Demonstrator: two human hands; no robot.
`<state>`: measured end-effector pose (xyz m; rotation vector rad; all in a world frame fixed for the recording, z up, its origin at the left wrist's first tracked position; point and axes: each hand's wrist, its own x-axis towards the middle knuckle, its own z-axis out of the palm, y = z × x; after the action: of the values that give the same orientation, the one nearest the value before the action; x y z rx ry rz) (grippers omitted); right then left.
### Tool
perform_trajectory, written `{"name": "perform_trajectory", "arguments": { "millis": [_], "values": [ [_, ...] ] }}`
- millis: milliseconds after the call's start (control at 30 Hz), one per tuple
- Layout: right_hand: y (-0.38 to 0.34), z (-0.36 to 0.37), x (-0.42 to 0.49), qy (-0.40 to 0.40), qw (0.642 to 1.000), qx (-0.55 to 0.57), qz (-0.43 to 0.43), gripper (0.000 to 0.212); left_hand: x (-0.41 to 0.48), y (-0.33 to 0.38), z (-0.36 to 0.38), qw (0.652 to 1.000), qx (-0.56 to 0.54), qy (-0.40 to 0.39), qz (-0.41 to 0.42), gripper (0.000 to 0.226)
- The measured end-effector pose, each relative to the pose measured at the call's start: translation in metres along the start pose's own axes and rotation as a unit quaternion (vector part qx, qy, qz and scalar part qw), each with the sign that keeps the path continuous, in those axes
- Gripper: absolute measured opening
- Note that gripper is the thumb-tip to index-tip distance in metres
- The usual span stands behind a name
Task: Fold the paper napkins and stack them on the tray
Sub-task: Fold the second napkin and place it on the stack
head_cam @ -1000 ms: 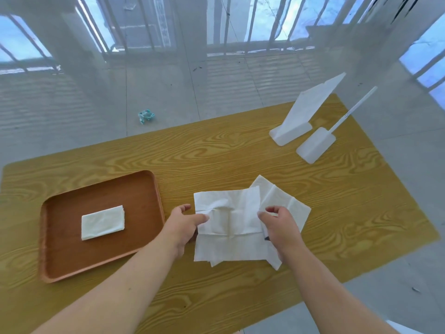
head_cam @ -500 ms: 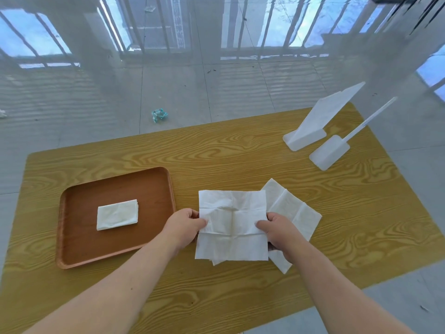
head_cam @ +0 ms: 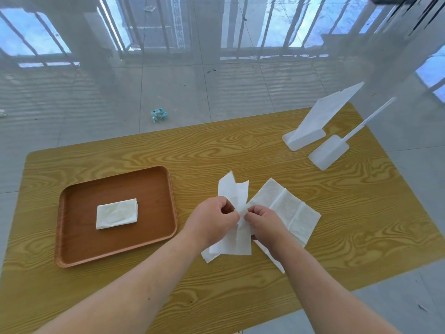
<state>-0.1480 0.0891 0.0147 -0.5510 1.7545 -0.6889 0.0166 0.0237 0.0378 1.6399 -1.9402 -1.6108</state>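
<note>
Nearest us, our left hand [head_cam: 214, 219] and right hand [head_cam: 262, 219] meet fingertip to fingertip above the yellow wood-grain table [head_cam: 240, 150], both pinched shut on the thin white paper napkin [head_cam: 232, 196] that we are folding. Its two sides are brought together between the hands, so the fold line runs away from us, with loose corners standing up beyond the knuckles and the lower edge trailing on the table toward us. Under and just right of the right hand lies a second unfolded white paper napkin [head_cam: 289, 208], flat and creased into squares. The brown rectangular wooden tray [head_cam: 115, 251] sits to the left of the hands, its long axis running left to right, with one folded white napkin [head_cam: 117, 213] lying lengthwise near its centre. We judge the left hand the nearer one for the carry to the tray, once the fold is pressed flat. Farther right stand two white plastic sign holders [head_cam: 315, 133].
</note>
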Motion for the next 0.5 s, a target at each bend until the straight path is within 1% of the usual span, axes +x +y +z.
{"name": "perform_trajectory", "arguments": {
  "millis": [67,133,167,233,267,333,367,433,500],
  "values": [
    [0.002,0.000,0.003,-0.006,0.999,0.041,0.025,0.026,0.002,0.000,0.008,0.998,0.028,-0.051,-0.001,0.024],
    [0.003,0.001,0.006,-0.031,0.994,0.090,0.051,0.036,0.002,-0.003,0.014,0.995,0.007,-0.097,-0.027,0.024],
    [0.004,0.001,0.006,-0.046,0.992,0.102,0.063,0.040,0.001,-0.007,0.015,0.994,-0.005,-0.101,-0.035,0.022],
    [0.008,0.004,0.009,-0.046,0.992,0.091,0.073,0.041,0.000,-0.017,0.015,0.996,-0.024,-0.071,-0.045,0.018],
    [0.010,0.007,0.012,-0.037,0.994,0.069,0.070,0.035,0.000,-0.022,0.012,0.997,-0.028,-0.046,-0.053,0.019],
    [0.014,0.013,0.017,-0.018,0.998,0.029,0.059,0.012,-0.001,-0.033,0.004,0.997,-0.013,0.002,-0.070,0.023],
    [0.014,0.016,0.018,-0.010,0.998,0.015,0.056,0.012,0.000,-0.039,-0.001,0.997,-0.003,0.020,-0.079,0.025],
    [0.009,0.018,0.019,-0.005,0.998,0.019,0.052,0.018,0.002,-0.050,-0.010,0.994,-0.008,0.046,-0.104,0.028],
    [0.003,0.016,0.020,-0.023,0.995,0.082,0.048,0.020,0.004,-0.056,-0.020,0.987,-0.050,0.062,-0.137,0.033]
  ]
}}
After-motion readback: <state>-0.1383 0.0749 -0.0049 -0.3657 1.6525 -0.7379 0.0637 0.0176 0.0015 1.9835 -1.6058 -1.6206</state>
